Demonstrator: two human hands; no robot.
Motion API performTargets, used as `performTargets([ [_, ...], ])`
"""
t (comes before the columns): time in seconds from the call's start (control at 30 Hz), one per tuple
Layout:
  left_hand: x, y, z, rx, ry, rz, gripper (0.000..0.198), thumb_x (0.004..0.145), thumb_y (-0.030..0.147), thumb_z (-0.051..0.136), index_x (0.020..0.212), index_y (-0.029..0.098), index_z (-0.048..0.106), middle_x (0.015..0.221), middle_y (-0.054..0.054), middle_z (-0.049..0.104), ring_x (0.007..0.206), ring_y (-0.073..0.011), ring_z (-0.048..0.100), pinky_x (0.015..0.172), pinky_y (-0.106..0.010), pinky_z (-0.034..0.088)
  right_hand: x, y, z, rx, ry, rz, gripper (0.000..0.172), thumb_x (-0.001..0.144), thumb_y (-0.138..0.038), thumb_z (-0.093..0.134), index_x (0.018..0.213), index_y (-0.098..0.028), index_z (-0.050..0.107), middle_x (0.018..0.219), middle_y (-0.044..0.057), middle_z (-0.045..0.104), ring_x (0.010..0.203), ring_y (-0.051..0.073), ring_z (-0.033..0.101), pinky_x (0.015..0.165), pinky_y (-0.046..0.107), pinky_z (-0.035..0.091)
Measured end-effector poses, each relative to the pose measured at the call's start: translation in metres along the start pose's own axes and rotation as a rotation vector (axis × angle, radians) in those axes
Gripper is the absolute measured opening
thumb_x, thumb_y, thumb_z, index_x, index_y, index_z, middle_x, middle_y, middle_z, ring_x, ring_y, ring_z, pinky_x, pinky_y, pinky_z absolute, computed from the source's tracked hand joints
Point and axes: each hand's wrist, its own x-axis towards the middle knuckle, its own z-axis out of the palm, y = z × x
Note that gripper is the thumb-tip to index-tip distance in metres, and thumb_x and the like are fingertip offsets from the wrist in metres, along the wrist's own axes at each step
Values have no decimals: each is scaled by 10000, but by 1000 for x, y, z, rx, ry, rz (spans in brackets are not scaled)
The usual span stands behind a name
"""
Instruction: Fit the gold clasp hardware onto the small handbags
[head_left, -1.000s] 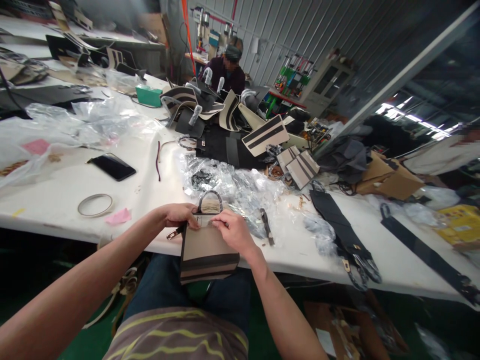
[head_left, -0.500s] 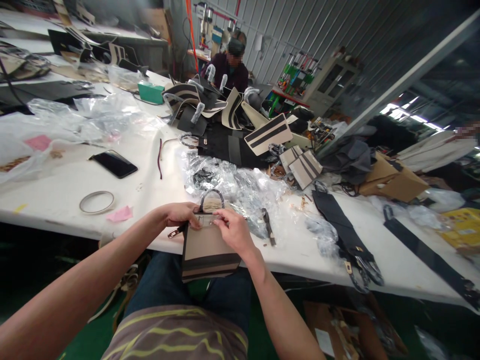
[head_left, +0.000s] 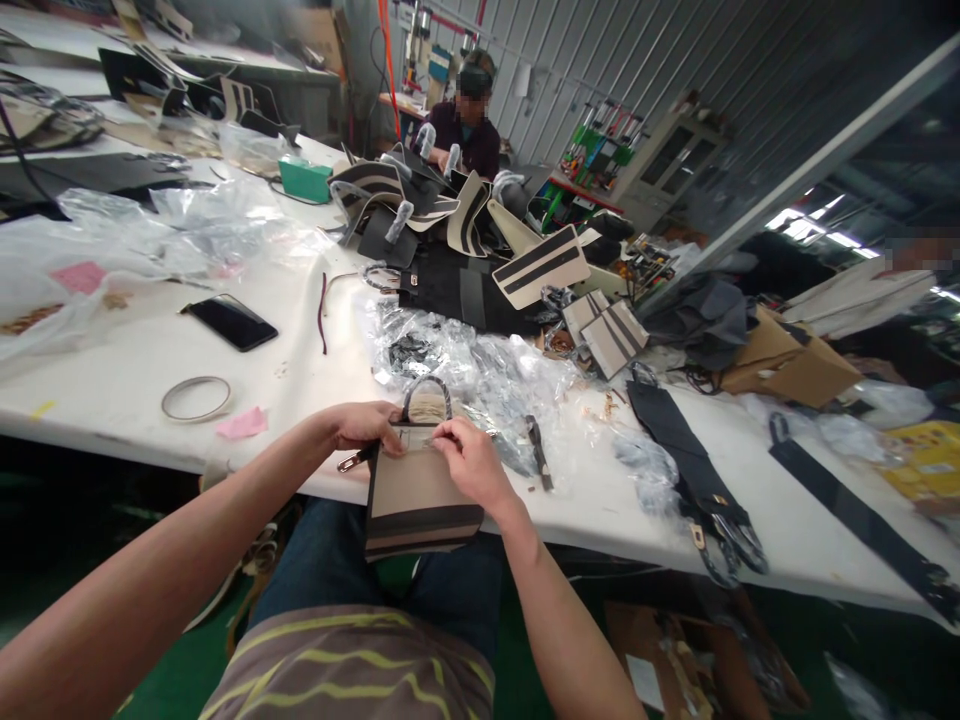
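Observation:
A small beige bag panel with dark stripes (head_left: 424, 490) hangs at the table's front edge over my lap, a wrapped handle loop (head_left: 427, 388) at its top. My left hand (head_left: 369, 427) grips its upper left corner, thumb on the front. Beside it, my right hand (head_left: 469, 460) is closed in a pinch at the top edge near the handle; what lies between those fingertips is too small to make out. A dark strap with a metal buckle (head_left: 354, 460) sticks out below my left hand.
Crumpled clear plastic (head_left: 480, 370) lies just beyond the bag. Left are a phone (head_left: 234, 322), a tape roll (head_left: 196, 398) and pink paper (head_left: 242, 423). Black straps (head_left: 686, 450) lie right. Behind a pile of striped panels (head_left: 544, 267) sits a person (head_left: 472, 125).
My right hand's fingertips have shifted very slightly along the bag's top edge. The view has moved a little, and the person across the table has raised a hand near the pile.

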Motion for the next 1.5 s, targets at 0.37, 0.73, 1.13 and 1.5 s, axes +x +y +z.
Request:
performTargets([
  [0.37,1,-2,-2,10,-9,2,415,559,147,935,949,146,793,956,-123,852,830,-287,798,792,-368,673,0,8,-14,-203,64,-226,351,1090,-108,546,1193,-274,837,1155,76,809,1089,253,771,965,366,600],
  [0.73,3,-3,-2,27,-5,-8,412,563,166,947,947,147,799,950,-124,851,808,-272,786,762,-350,665,0,31,-4,-235,42,-338,204,1161,-319,701,1230,-300,892,1189,83,836,1128,271,776,997,417,641],
  [1.13,-2,-1,6,-11,22,19,445,546,162,977,960,133,817,968,-141,855,847,-298,794,762,-359,660,-7,30,13,-229,98,-282,339,1181,-237,561,1191,-303,893,1204,95,843,1156,285,774,1055,437,623],
  [1.5,-3,1,13,7,96,8,415,476,145,934,876,134,826,891,-112,841,768,-233,747,699,-292,627,-6,30,17,-229,104,-266,345,1176,-218,548,1149,-294,884,1213,93,833,1171,271,769,1059,418,619],
])
